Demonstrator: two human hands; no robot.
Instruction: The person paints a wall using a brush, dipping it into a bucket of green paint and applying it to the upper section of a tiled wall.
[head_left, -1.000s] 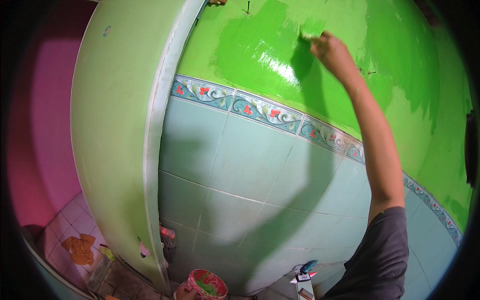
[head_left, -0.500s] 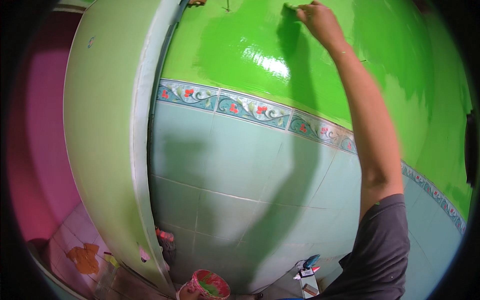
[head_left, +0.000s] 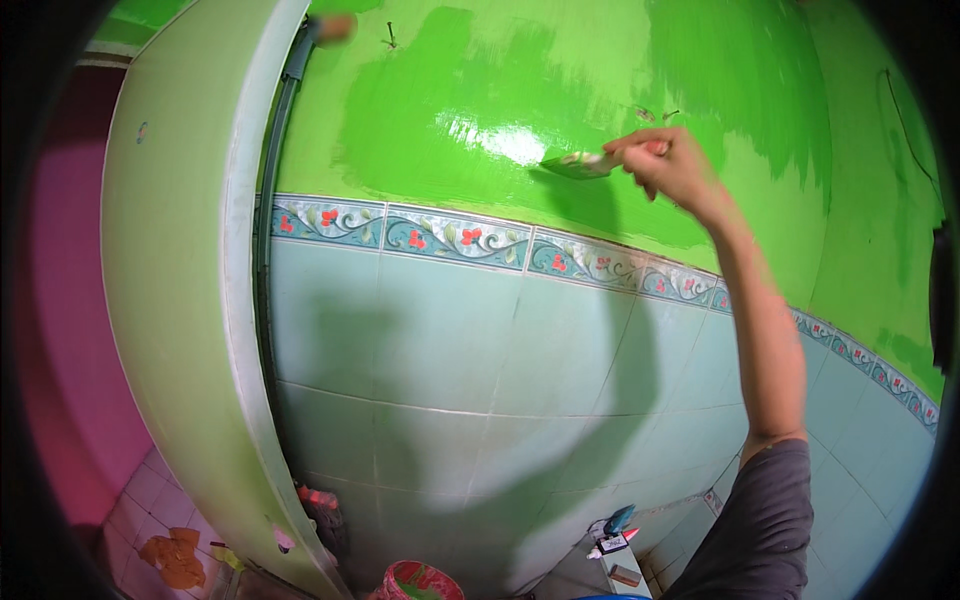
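Note:
My right hand (head_left: 672,170) grips a paintbrush (head_left: 580,165) by its handle, fingers closed round it. The green-coated bristles point left and meet the wall or hover just off it, beside a glossy wet patch on the green wall (head_left: 480,100). At the lower edge stands a pinkish-red paint bucket (head_left: 451,579), smeared and holding green paint. Only a sliver of my left hand (head_left: 377,593) shows at the bucket's left rim; the rest is cut off by the frame.
Below the paint runs a floral border tile strip (head_left: 455,240) above pale blue-green tiles. Nails (head_left: 391,38) jut from the wall. A pale green door or panel edge (head_left: 240,300) rises at left. Small items stand on a white ledge (head_left: 612,570); an orange cloth (head_left: 173,558) lies on the floor.
My right hand has come down the wall with the paintbrush, from the top edge to just above the border tiles. The view has tilted up and shifted right; my left hand is now nearly out of frame.

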